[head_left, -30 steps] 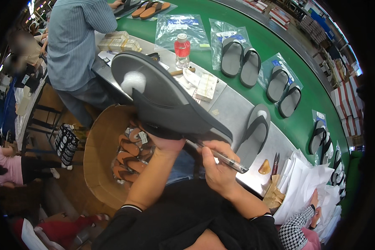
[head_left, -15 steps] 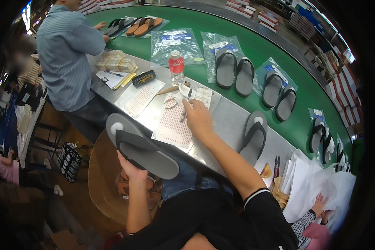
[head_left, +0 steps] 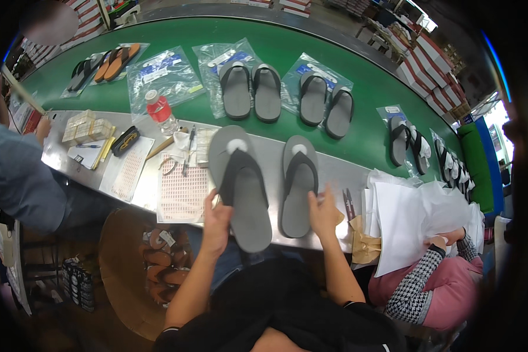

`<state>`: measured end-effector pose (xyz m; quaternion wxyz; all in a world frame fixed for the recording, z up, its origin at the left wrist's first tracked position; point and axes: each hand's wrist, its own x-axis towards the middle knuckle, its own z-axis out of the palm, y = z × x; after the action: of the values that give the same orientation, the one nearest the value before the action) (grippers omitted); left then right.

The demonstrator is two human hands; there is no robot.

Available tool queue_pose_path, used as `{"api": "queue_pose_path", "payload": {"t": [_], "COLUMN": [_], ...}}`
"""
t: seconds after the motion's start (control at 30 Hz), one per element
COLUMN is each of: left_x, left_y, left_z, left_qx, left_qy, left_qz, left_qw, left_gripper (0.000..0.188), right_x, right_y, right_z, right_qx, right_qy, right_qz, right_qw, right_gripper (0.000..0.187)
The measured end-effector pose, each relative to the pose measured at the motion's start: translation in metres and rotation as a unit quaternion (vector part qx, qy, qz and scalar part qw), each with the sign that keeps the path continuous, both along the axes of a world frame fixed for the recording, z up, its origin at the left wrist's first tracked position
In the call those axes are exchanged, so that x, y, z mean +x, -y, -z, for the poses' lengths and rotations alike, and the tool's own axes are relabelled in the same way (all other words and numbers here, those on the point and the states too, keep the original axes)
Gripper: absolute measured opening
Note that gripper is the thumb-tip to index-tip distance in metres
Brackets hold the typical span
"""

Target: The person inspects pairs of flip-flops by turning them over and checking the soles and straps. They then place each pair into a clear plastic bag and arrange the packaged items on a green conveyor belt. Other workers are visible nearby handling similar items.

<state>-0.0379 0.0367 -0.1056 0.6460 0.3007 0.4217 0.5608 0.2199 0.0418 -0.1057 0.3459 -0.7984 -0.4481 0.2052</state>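
Note:
A grey flip-flop (head_left: 249, 202) with a dark strap and a white wad under the toe of the strap is tilted at the near edge of the metal table. My left hand (head_left: 216, 226) grips it by its left side, fingers behind the sole. Its mate, the right flip-flop (head_left: 296, 214), lies flat on the table beside it, toe away from me. My right hand (head_left: 325, 217) is at the right edge of that one, thumb by the strap and fingers apart, slightly blurred. A sheet of small printed stickers (head_left: 180, 196) lies left of the pair, with a pen-like tool (head_left: 189, 155) above it.
Grey flip-flop pairs (head_left: 267, 97) lie on plastic bags along the green belt (head_left: 185, 44). A red-labelled bottle (head_left: 160, 111) stands at the table's back. White paper (head_left: 402, 217) and a co-worker's checked sleeve (head_left: 419, 284) are right; another person is left. A bin (head_left: 120, 276) holds brown sandals.
My right hand has left the sticker sheet and moved right to the flip-flop on the table. My left hand has brought its flip-flop right, beside the mate. The view has turned right.

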Motion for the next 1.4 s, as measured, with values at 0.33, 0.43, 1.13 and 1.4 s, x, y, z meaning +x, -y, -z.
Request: {"api": "queue_pose_path", "payload": {"t": [0.33, 0.43, 1.13, 1.4], "left_x": [0.045, 0.045, 0.010, -0.048], "left_y": [-0.009, 0.005, 0.028, 0.013], "left_z": [0.009, 0.008, 0.033, 0.011], "left_qx": [-0.033, -0.111, 0.065, 0.180], "left_qy": [0.038, 0.195, 0.166, -0.075], "left_qz": [0.051, 0.098, 0.208, -0.105], "left_qw": [0.997, 0.970, 0.962, 0.975], "left_gripper": [0.048, 0.047, 0.057, 0.039], "right_x": [-0.011, -0.042, -0.058, -0.004], "right_y": [0.002, 0.010, 0.026, 0.007], "right_z": [0.018, 0.001, 0.023, -0.015], "right_qx": [0.082, 0.086, 0.070, 0.340], "right_qy": [-0.400, -0.526, -0.510, -0.225], "right_qz": [-0.056, -0.103, -0.208, -0.185], "right_qw": [0.911, 0.840, 0.832, 0.894], "right_gripper": [0.041, 0.044, 0.024, 0.041]}}
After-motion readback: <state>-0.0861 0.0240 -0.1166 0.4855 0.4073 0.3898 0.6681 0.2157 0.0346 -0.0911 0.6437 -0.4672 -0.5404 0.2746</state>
